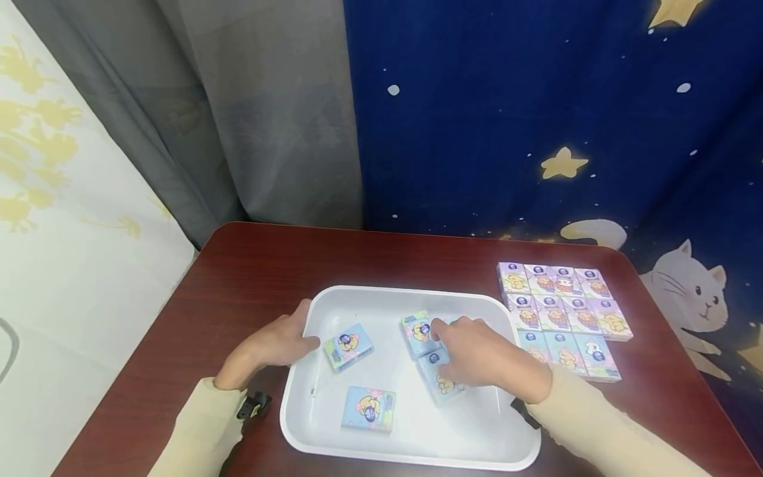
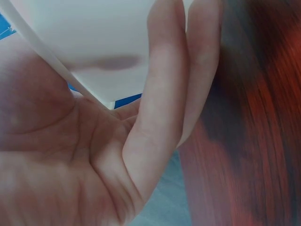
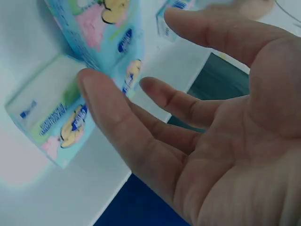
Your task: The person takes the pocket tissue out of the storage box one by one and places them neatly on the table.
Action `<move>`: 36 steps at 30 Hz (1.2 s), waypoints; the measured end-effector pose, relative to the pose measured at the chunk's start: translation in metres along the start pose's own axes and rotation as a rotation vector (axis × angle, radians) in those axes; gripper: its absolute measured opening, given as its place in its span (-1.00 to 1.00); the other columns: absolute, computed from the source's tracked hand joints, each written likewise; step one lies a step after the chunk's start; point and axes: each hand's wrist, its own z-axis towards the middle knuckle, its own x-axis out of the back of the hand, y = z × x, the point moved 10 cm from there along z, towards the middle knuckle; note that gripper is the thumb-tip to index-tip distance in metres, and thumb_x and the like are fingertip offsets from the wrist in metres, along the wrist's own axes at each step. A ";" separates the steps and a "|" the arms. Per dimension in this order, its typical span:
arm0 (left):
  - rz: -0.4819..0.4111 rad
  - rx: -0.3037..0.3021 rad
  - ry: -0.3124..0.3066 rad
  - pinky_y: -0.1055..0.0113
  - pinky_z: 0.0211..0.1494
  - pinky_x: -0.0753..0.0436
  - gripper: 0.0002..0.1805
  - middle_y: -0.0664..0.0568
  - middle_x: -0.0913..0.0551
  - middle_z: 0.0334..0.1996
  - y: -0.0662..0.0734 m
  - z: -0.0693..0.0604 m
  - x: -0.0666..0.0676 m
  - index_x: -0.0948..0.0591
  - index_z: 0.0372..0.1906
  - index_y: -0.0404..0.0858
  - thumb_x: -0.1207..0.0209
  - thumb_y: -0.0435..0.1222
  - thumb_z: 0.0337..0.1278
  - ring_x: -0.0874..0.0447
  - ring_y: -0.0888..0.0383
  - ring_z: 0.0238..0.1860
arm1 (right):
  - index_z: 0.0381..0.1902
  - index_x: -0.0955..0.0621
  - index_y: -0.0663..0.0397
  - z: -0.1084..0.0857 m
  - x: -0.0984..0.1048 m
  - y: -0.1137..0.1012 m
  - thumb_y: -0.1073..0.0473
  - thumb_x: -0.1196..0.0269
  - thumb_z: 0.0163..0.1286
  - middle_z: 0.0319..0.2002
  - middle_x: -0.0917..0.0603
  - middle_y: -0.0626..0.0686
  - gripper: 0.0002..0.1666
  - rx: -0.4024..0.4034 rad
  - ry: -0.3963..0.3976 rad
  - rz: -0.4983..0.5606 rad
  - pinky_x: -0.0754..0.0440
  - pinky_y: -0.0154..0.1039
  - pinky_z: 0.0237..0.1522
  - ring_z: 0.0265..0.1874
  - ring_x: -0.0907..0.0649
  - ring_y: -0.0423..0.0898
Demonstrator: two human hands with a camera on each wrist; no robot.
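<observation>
A white tray (image 1: 411, 440) lies on the table, with several small blue-green cartoon packs, like pocket tissues, inside. My left hand (image 1: 280, 341) grips its left rim, thumb over the edge and fingers along the outer wall (image 2: 113, 42). At the tray's right half, my right hand (image 1: 477, 348) hovers over two adjoining packs, a greener one (image 1: 417, 331) and a bluer one (image 1: 438, 381) partly hidden by the hand. In the right wrist view its fingers (image 3: 127, 127) are spread from the thumb with nothing between; whether a fingertip touches a pack (image 3: 51, 113), I cannot tell.
Two other packs lie apart in the tray, one at upper left (image 1: 348, 346) and one at lower middle (image 1: 368, 409). Right of the tray, rows of purple packs (image 1: 551, 311) and blue packs (image 1: 563, 351) stand side by side on the dark red table (image 1: 381, 258). Curtains (image 1: 477, 132) hang behind.
</observation>
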 end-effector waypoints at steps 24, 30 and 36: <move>-0.006 0.008 0.010 -0.01 -0.36 -0.87 -0.27 -0.27 -0.71 -0.04 -0.001 0.002 0.000 -0.17 0.54 -0.38 -0.22 -0.43 0.37 -0.86 -0.04 -0.30 | 0.59 -0.41 0.35 0.004 -0.032 -0.009 0.30 -0.55 0.29 0.32 -0.59 0.51 -0.03 0.000 -0.039 -0.016 -0.64 0.27 0.28 0.19 -0.68 0.36; 0.001 0.003 0.009 -0.01 -0.36 -0.87 -0.27 -0.26 -0.71 -0.06 0.000 0.001 0.000 -0.18 0.53 -0.39 -0.23 -0.43 0.37 -0.86 -0.03 -0.32 | 0.60 -0.45 0.18 0.003 -0.035 -0.009 0.31 -0.52 0.33 0.49 -0.44 0.53 -0.08 0.006 -0.036 0.025 -0.56 0.39 0.38 0.37 -0.56 0.50; -0.002 -0.001 0.009 0.00 -0.37 -0.87 -0.26 -0.25 -0.72 -0.08 0.000 0.000 0.000 -0.18 0.53 -0.41 -0.23 -0.43 0.36 -0.86 -0.02 -0.33 | 0.44 -0.61 0.05 0.001 -0.037 -0.013 0.31 -0.49 0.37 0.22 -0.67 0.30 -0.32 0.067 -0.026 0.002 -0.71 -0.02 -0.17 -0.19 -0.67 0.02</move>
